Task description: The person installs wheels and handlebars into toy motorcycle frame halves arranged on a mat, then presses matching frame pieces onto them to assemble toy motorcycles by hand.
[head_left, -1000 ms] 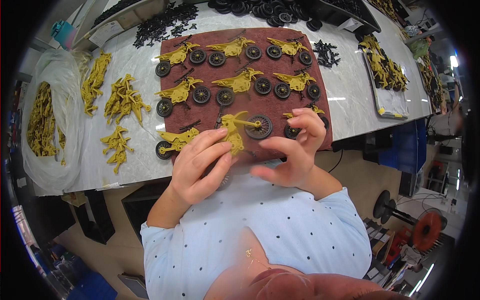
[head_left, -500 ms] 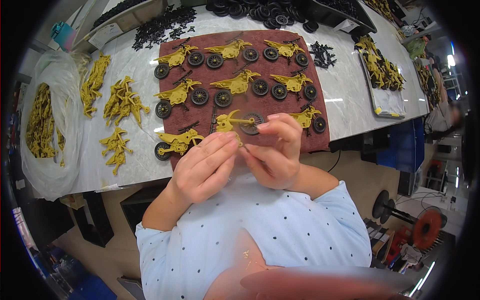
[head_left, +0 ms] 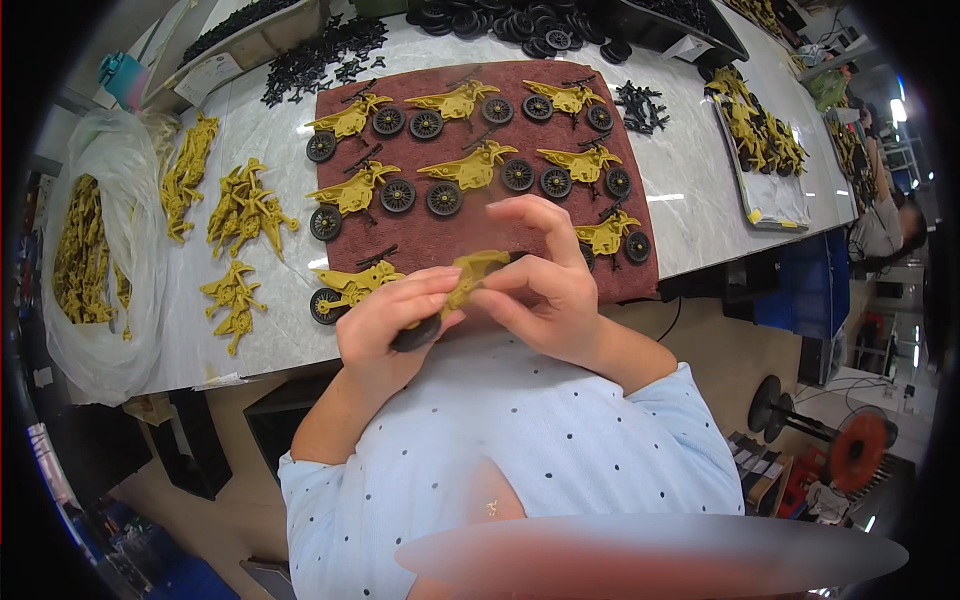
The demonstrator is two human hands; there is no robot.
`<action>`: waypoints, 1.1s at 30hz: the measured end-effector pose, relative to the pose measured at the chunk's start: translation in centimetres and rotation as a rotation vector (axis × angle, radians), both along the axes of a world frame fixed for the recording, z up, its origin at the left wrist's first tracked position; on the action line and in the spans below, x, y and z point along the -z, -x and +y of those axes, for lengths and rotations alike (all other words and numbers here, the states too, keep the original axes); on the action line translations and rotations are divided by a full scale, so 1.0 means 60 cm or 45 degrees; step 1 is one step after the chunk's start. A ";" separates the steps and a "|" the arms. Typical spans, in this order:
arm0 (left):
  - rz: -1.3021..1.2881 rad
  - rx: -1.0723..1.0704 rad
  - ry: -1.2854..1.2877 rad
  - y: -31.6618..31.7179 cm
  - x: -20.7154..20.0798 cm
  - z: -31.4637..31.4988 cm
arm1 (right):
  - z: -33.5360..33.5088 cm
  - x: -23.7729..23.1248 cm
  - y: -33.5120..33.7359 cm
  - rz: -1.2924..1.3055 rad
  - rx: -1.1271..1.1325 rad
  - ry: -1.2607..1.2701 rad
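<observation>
A yellow toy motorcycle [head_left: 468, 280] is held between my two hands, just above the near edge of the red-brown mat [head_left: 420, 232]. My left hand [head_left: 385, 320] is closed round one end of it, and a black wheel [head_left: 417, 333] sticks out below those fingers. At the other end, my right hand [head_left: 555, 295] pinches the yellow body with thumb and fingers, its upper finger lifted and bent. A black part shows by the right fingertips; its kind is partly hidden. Several similar toy motorcycles [head_left: 470, 168] lie in rows on the mat.
Yellow body parts lie in piles [head_left: 250, 205] on the left, beside a clear plastic bag [head_left: 95, 250] of more. Black small parts [head_left: 320, 60] and black wheels [head_left: 520, 25] lie along the back. A tray [head_left: 760, 150] of yellow and black pieces stands right.
The toy motorcycle has been turned in my hands and drawn closer to me. A wheel now shows below my left hand; earlier one showed by my right fingers.
</observation>
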State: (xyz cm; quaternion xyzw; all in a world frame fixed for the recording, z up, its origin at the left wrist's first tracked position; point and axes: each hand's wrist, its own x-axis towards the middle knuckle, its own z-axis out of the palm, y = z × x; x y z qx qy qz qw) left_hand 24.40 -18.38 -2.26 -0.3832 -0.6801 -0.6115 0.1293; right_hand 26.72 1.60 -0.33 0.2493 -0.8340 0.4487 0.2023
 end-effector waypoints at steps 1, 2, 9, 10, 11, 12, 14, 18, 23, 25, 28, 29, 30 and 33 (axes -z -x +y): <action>-0.098 0.037 -0.061 -0.002 0.007 -0.003 | 0.001 0.001 0.003 0.002 0.002 0.002; -0.097 0.040 -0.059 -0.004 0.011 -0.005 | 0.002 0.005 0.006 0.005 -0.079 0.210; -0.506 0.238 -0.419 -0.006 0.021 -0.011 | 0.010 0.037 0.004 -0.120 -0.214 0.470; -0.340 0.229 -0.346 -0.005 0.017 -0.011 | 0.010 0.037 0.005 -0.096 -0.270 0.392; -0.173 0.220 -0.274 -0.003 0.012 -0.011 | 0.011 0.028 0.009 0.043 -0.274 0.302; -0.176 0.223 -0.277 -0.001 0.006 -0.011 | 0.011 0.024 0.009 0.041 -0.270 0.300; 0.095 0.199 -0.157 0.005 -0.004 -0.013 | 0.011 0.021 0.008 0.122 -0.269 0.304; 0.180 0.164 -0.117 0.008 -0.003 -0.016 | 0.010 0.021 0.009 0.156 -0.309 0.335; 0.145 0.152 -0.128 0.008 -0.001 -0.015 | 0.010 0.022 0.010 0.147 -0.344 0.336; 0.133 0.152 -0.130 0.009 -0.002 -0.014 | 0.008 0.028 0.009 0.153 -0.353 0.370; 0.132 0.153 -0.117 0.010 -0.002 -0.013 | 0.008 0.028 0.010 0.179 -0.339 0.369; 0.128 0.150 -0.110 0.010 -0.002 -0.013 | 0.008 0.027 0.010 0.199 -0.315 0.333; 0.123 0.148 -0.104 0.009 -0.002 -0.013 | 0.007 0.027 0.010 0.198 -0.316 0.332; 0.106 0.153 -0.123 0.010 -0.001 -0.012 | 0.004 0.029 0.008 0.193 -0.310 0.342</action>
